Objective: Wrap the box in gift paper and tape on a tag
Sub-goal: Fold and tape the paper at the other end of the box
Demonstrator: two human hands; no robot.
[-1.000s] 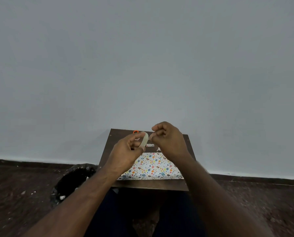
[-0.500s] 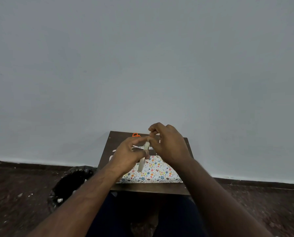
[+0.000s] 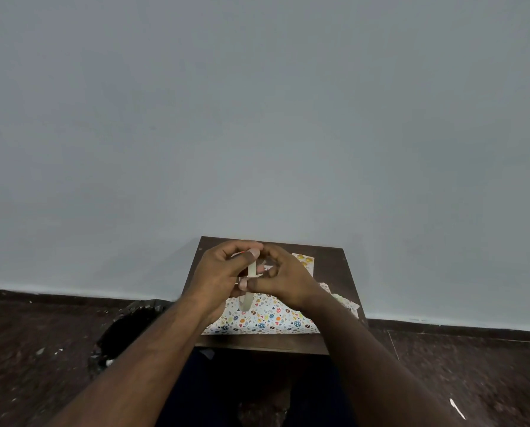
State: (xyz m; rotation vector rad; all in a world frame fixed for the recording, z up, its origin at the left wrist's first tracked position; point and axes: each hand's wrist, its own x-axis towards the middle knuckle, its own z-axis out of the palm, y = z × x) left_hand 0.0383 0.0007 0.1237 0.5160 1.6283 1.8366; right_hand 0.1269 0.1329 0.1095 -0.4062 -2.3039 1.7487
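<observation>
A pale roll of tape stands on edge in the air above the small dark table. My left hand grips the roll from the left, thumb on its top rim. My right hand pinches at the roll's right side, thumb tip against the tape. Under both hands lies the box wrapped in colourful patterned gift paper, its near part showing. A paper scrap with gold shapes lies behind my right hand. The tape's loose end is hidden by my fingers.
The table stands against a plain grey wall. A black-lined waste bin sits on the dark floor to the table's left. Small white scraps dot the floor. More patterned paper pokes out at the table's right edge.
My hands have closed in on the tape roll, and my right thumb now presses lower on it. The view has shifted, showing more of the table's right side.
</observation>
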